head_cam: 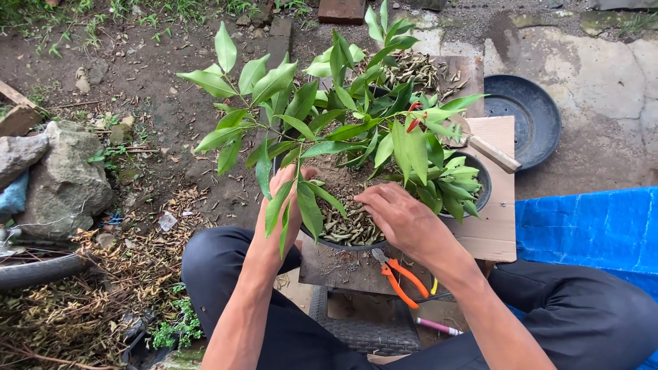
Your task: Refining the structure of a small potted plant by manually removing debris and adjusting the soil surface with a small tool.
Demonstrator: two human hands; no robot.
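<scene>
A leafy green plant (343, 116) grows in a dark round pot (484, 179) filled with soil and dry leaf litter. My left hand (284, 202) rests at the pot's near left rim, fingers spread, partly behind leaves. Flat on the litter near the plant's base lies my right hand (397, 216), its fingers bent down into the debris. Neither hand visibly holds anything. Orange-handled pliers (401, 274) lie on the board just below the pot, near my right wrist.
A cardboard sheet (493, 226) lies under the pot. A trowel with a wooden handle (493, 154) rests on the pot's right side. An empty black saucer (524, 120) sits at back right, a blue tarp (589, 229) at right, rocks (65, 178) at left.
</scene>
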